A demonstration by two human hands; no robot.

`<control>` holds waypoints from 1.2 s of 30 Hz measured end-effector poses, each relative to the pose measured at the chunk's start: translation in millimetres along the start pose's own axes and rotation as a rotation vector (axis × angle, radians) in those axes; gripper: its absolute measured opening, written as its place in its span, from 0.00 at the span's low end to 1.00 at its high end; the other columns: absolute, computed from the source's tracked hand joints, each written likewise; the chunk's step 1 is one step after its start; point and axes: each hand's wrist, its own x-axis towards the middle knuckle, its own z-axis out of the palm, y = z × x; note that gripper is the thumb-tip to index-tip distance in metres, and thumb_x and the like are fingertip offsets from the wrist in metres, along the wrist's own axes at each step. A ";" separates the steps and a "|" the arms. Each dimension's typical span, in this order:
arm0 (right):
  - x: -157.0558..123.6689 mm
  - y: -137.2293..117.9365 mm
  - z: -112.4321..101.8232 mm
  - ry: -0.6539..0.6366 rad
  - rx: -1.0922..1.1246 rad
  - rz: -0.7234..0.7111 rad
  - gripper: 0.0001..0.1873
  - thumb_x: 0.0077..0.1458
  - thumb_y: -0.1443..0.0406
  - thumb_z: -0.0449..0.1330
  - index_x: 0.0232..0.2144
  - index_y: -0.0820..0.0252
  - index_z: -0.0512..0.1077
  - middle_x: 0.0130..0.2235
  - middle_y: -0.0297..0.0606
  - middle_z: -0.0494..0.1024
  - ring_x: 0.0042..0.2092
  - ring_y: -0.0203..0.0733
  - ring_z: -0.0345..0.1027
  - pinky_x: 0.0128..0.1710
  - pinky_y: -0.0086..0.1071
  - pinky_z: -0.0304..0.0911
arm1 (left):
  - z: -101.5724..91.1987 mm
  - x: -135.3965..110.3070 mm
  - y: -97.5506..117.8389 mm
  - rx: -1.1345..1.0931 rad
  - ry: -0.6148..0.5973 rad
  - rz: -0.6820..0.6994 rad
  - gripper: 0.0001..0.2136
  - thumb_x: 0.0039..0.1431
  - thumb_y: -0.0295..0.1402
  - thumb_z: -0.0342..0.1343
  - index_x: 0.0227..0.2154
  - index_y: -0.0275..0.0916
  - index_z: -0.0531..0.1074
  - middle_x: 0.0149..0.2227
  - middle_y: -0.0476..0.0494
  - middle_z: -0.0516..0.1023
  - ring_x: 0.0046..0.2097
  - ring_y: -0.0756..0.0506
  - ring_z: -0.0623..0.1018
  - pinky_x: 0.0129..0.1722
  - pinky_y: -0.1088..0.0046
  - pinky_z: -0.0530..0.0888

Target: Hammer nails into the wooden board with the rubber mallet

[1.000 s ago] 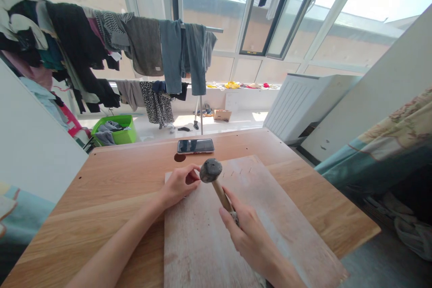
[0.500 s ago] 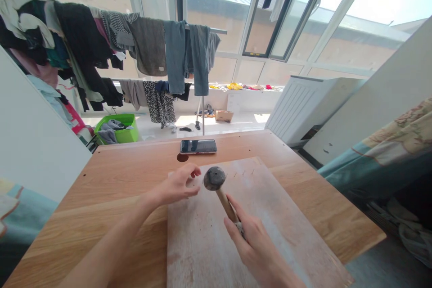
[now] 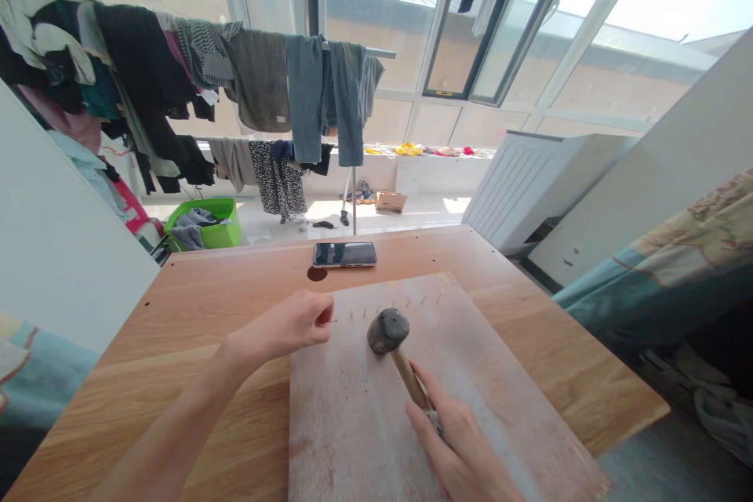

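My right hand [image 3: 456, 447] grips the wooden handle of a hammer [image 3: 395, 345] whose dark round head hovers over a pale wooden board [image 3: 500, 400]. A row of small nails [image 3: 412, 303] stands along the board's far edge. My left hand [image 3: 288, 325] is at the board's far left corner, fingers curled in a pinch beside the leftmost nail; what it pinches is too small to make out. The board lies on a light wooden table [image 3: 194, 329].
A dark phone [image 3: 344, 254] lies flat at the table's far edge, next to a round hole [image 3: 316, 274]. Beyond the table are a rack of hanging clothes [image 3: 264, 86], a green laundry basket [image 3: 205, 226] and a white radiator [image 3: 529, 180].
The hammer head has moved right and toward me, away from my left hand. My left hand has shifted left to the board's corner and closed into a pinch, uncovering more nails.
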 end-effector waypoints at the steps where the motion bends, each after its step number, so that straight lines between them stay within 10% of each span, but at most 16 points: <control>1: -1.1 -0.8 0.7 0.012 0.015 0.013 0.30 0.66 0.56 0.51 0.66 0.59 0.65 0.50 0.43 0.84 0.51 0.52 0.78 0.48 0.40 0.74 | 0.0 0.7 -0.7 -0.030 0.024 0.005 0.02 0.54 0.29 0.52 0.30 0.39 0.69 0.29 0.50 0.73 0.31 0.47 0.72 0.32 0.72 0.65; 6: -2.9 -3.8 2.9 0.056 0.058 0.009 0.30 0.65 0.52 0.51 0.64 0.57 0.67 0.33 0.38 0.85 0.35 0.51 0.80 0.33 0.38 0.74 | 1.3 3.1 -6.8 -0.083 0.053 0.041 0.05 0.57 0.29 0.52 0.30 0.38 0.73 0.30 0.48 0.76 0.32 0.47 0.73 0.33 0.73 0.65; 13: -1.8 -1.2 0.7 0.058 0.035 0.005 0.29 0.65 0.52 0.53 0.64 0.53 0.68 0.32 0.36 0.84 0.36 0.49 0.79 0.36 0.38 0.74 | 4.9 4.8 -4.6 -0.002 0.079 0.112 0.07 0.60 0.27 0.53 0.30 0.38 0.75 0.32 0.46 0.78 0.34 0.46 0.76 0.36 0.73 0.66; 25: -0.9 -0.3 0.0 0.003 0.024 0.001 0.30 0.65 0.56 0.51 0.66 0.60 0.64 0.54 0.45 0.81 0.53 0.52 0.76 0.55 0.43 0.69 | 8.9 6.8 -3.7 -0.013 0.098 0.151 0.08 0.62 0.26 0.53 0.32 0.39 0.78 0.38 0.45 0.77 0.38 0.46 0.77 0.41 0.72 0.69; 36: 2.4 -7.0 5.3 0.055 0.070 0.006 0.32 0.65 0.48 0.50 0.65 0.56 0.67 0.29 0.37 0.80 0.35 0.49 0.77 0.33 0.36 0.71 | 41.4 11.2 -23.9 -0.426 0.293 0.072 0.08 0.57 0.31 0.57 0.39 0.38 0.77 0.31 0.49 0.79 0.31 0.50 0.74 0.34 0.76 0.72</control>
